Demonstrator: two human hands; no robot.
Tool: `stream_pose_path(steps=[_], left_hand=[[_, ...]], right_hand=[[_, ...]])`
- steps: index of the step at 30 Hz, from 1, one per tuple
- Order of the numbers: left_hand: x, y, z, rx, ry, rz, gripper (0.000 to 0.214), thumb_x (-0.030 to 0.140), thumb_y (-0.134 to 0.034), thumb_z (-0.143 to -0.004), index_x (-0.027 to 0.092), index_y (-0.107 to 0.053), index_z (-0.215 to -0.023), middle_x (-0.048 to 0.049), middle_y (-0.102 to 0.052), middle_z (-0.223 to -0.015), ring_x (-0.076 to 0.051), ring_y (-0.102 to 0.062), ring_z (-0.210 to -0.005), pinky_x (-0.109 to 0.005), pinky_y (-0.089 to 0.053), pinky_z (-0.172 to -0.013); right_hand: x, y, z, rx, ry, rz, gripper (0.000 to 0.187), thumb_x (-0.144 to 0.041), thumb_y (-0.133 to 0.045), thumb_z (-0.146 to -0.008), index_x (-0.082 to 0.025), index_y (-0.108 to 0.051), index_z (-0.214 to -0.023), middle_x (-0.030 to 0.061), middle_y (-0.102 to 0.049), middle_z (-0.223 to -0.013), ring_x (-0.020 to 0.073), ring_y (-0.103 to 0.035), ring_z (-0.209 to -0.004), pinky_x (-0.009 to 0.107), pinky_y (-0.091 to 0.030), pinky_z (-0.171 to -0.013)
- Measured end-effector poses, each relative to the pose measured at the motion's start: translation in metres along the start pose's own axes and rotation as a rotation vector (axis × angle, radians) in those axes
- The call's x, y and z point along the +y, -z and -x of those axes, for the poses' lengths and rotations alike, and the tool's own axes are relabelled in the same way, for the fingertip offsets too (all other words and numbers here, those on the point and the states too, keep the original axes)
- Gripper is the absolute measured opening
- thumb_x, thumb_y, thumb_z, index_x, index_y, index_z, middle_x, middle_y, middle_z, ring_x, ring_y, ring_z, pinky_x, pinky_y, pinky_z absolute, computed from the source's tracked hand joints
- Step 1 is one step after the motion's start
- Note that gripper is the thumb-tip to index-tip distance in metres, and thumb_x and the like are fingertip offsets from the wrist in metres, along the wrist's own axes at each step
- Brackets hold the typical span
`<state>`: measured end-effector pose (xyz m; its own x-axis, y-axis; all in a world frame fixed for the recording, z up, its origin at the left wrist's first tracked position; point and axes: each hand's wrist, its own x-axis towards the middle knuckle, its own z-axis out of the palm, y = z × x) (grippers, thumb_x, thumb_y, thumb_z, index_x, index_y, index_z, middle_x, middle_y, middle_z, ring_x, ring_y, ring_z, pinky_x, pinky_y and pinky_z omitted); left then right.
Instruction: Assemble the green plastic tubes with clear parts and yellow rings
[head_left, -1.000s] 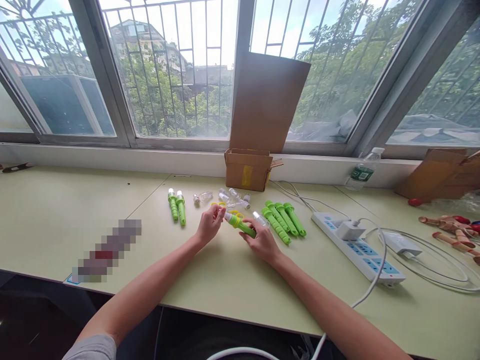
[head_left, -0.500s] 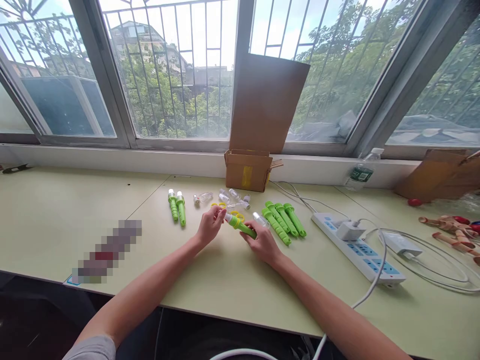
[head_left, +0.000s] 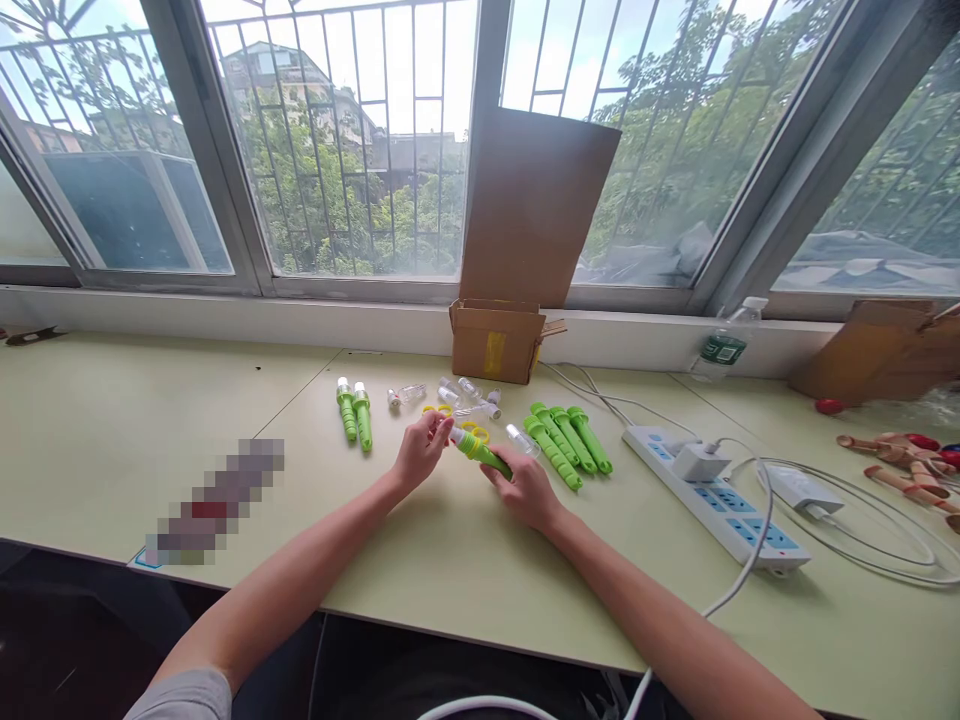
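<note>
Between my hands lies a tilted green plastic tube (head_left: 477,452) with yellow rings near its upper end and a whitish tip. The fingers of my left hand (head_left: 420,447) are pinched at that tip. My right hand (head_left: 527,488) is closed around the lower green end, hiding part of it. Just beyond are loose yellow rings (head_left: 474,432) and several clear plastic pieces (head_left: 466,400), one clear cap (head_left: 522,440) being close to my right hand. Several grooved green tubes (head_left: 556,450) lie to the right. Two green tubes with white tips (head_left: 354,415) rest at the left.
A cardboard box (head_left: 493,345) stands against the sill. To the right, a white power strip (head_left: 716,498) trails looping cables, with a plastic bottle (head_left: 726,345) behind it. Wooden pieces (head_left: 904,465) lie far right. A pixelated item (head_left: 217,505) is at the left edge of the table.
Both hands keep the same hold on the green tube, and nothing on the table has visibly moved. The view has shifted only very slightly.
</note>
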<state>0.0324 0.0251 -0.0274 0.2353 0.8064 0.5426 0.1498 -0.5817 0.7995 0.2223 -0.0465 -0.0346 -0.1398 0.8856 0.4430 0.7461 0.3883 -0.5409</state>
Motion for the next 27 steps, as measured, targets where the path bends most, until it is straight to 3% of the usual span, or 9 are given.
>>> stream_pose_path(steps=[19,27], left_hand=[[-0.0014,0.0025,0.0005,-0.011,-0.003,-0.042,0.035,0.049,-0.047,-0.087,0.017,-0.055,-0.076,0.0012,-0.057,-0.059,-0.011,-0.055,-0.052,-0.022,-0.044,-0.051],[0.0057,-0.0034,0.005,-0.031,-0.003,-0.019,0.031,0.048,-0.048,-0.087,0.017,-0.055,-0.084,0.0003,-0.059,-0.063,-0.011,-0.058,-0.055,-0.023,-0.046,-0.053]], right_hand=[[0.002,-0.0003,-0.0011,0.014,-0.012,-0.026,0.026,-0.031,-0.055,-0.079,-0.024,-0.063,-0.103,0.0034,-0.071,-0.086,0.0221,-0.064,-0.072,0.033,-0.049,-0.069],[0.0005,-0.0007,-0.002,0.005,-0.016,0.028,0.021,-0.035,-0.057,-0.079,-0.024,-0.064,-0.095,0.002,-0.07,-0.077,0.0209,-0.062,-0.067,0.03,-0.046,-0.063]])
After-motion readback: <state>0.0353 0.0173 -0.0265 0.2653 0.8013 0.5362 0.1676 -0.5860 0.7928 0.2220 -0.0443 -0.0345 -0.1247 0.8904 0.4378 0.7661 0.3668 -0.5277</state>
